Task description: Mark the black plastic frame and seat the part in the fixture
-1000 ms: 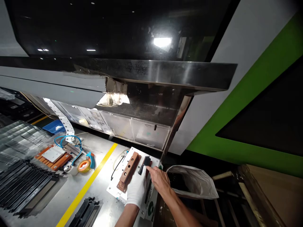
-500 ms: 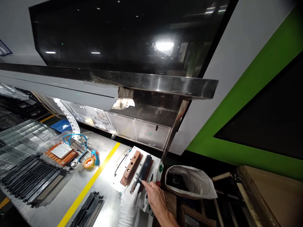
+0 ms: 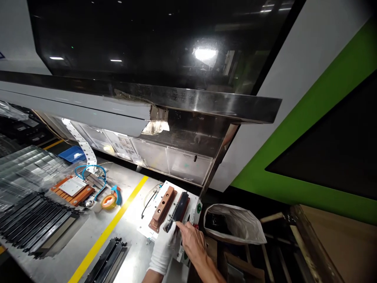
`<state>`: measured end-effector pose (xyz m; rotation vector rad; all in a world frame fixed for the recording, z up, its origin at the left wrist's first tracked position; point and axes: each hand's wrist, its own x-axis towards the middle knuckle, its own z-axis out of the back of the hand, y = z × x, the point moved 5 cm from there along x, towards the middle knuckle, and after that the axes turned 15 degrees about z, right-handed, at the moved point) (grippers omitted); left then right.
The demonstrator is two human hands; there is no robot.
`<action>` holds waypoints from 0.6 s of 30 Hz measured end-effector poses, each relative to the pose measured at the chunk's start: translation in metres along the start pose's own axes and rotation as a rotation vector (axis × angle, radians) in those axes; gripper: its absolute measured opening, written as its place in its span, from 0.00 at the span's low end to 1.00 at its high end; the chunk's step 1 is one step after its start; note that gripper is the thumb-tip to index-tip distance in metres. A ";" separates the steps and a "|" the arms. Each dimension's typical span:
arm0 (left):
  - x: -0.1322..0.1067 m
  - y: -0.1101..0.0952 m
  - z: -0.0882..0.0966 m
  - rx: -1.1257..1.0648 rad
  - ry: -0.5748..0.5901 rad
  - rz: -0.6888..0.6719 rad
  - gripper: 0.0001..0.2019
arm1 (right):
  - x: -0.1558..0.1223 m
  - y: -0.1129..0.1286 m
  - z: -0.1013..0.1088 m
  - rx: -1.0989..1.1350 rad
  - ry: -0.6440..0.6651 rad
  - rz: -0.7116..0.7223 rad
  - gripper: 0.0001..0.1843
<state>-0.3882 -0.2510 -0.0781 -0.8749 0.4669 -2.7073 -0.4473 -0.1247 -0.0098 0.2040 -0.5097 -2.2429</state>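
Copper-brown block (image 3: 163,204), black strip (image 3: 178,210) (glossy), white plate (image 3: 146,231), yellow line (image 3: 109,230), orange tape roll (image 3: 108,202).

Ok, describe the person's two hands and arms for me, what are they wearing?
The left hand wears a plain white fabric glove that ends at the wrist, with no markings visible on it. The right hand is bare, with no glove. Both forearms are uncovered as far as the picture shows: no sleeves, watch or bands can be seen.

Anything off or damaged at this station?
Yes: under the steel shelf edge, a torn, crumpled patch of film or foil hangs ragged around the lamp, where the grey panel ends. On the bench, the white fixture plate, black strip and both hands look orderly.
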 end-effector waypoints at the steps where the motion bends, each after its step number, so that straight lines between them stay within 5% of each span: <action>1: 0.002 -0.001 0.000 -0.006 -0.012 0.012 0.17 | 0.002 -0.001 0.001 -0.004 -0.001 -0.005 0.22; 6: 0.007 -0.002 -0.001 -0.020 0.044 0.071 0.16 | 0.008 -0.009 0.000 0.036 -0.055 0.019 0.24; 9: 0.006 0.004 -0.006 0.011 0.188 0.122 0.20 | -0.007 -0.031 -0.017 0.210 -0.250 -0.040 0.26; 13: 0.006 0.013 -0.009 -0.058 0.339 0.172 0.27 | -0.071 -0.081 -0.064 0.418 -0.508 -0.360 0.27; 15: 0.004 0.016 -0.006 -0.089 0.351 0.140 0.28 | -0.111 -0.091 -0.090 0.417 -0.506 -0.439 0.25; 18: -0.011 0.022 0.009 -0.084 0.283 0.067 0.24 | -0.158 -0.076 -0.119 0.331 -0.355 -0.446 0.19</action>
